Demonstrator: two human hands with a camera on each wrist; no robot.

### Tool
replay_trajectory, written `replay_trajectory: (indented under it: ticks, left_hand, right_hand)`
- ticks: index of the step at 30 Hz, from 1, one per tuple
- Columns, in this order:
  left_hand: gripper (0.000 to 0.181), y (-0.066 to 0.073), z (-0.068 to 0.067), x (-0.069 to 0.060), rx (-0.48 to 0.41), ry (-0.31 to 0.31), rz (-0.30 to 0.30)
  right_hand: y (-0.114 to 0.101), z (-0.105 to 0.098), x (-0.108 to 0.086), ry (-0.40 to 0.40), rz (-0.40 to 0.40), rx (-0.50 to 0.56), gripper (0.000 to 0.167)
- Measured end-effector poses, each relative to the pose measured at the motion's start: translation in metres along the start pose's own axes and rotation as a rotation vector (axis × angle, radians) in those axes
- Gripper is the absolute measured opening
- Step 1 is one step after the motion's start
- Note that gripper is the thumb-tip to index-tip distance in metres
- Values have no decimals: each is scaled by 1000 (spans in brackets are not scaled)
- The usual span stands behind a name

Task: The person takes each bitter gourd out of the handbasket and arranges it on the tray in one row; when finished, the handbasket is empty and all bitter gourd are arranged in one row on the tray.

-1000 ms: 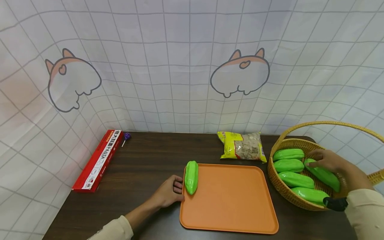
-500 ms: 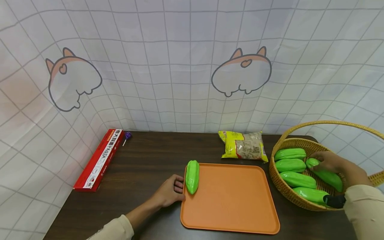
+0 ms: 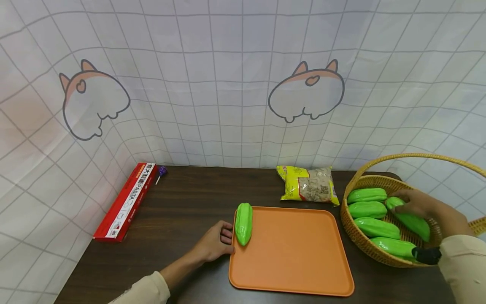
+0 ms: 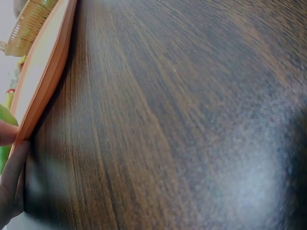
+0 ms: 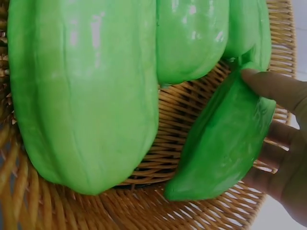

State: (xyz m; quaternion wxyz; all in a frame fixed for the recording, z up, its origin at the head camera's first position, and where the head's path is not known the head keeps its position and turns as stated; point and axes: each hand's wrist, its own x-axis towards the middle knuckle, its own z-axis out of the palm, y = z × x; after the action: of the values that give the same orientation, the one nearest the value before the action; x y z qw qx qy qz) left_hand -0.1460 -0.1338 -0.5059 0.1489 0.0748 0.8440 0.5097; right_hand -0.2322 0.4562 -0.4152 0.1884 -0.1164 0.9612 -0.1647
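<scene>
My right hand reaches into the wicker basket at the right and grips a ridged green gourd. In the right wrist view the thumb lies on its near end, with the fingers behind its far side. Several similar gourds lie beside it in the basket. My left hand pinches the left edge of the orange tray; the left wrist view has thumb and fingers at the rim. One green gourd rests lengthwise along the tray's left side.
Behind the tray lies a yellow snack-like bag. A red pasta box and a purple lollipop are at the table's left. The basket's tall handle arches over the right side. A patterned cloth hangs behind.
My right hand and the gourd under it shift slightly within the basket. The left hand stays at the tray's edge, and the head view drifts a little.
</scene>
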Motion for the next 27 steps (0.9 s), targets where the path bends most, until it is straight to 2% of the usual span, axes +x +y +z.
replay_trajectory:
  ticks: [11, 18, 27]
  left_hand:
    - [64, 0, 1, -1, -11, 1, -2]
    - [64, 1, 0, -2, -31, 8, -3]
    - [64, 2, 0, -1, -36, -1, 2]
  right_hand:
    - [-10, -11, -2, 43, 10, 15, 65]
    - [-27, -18, -7, 62, 10, 10, 73]
    - [-45, -23, -19, 87, -25, 30, 71]
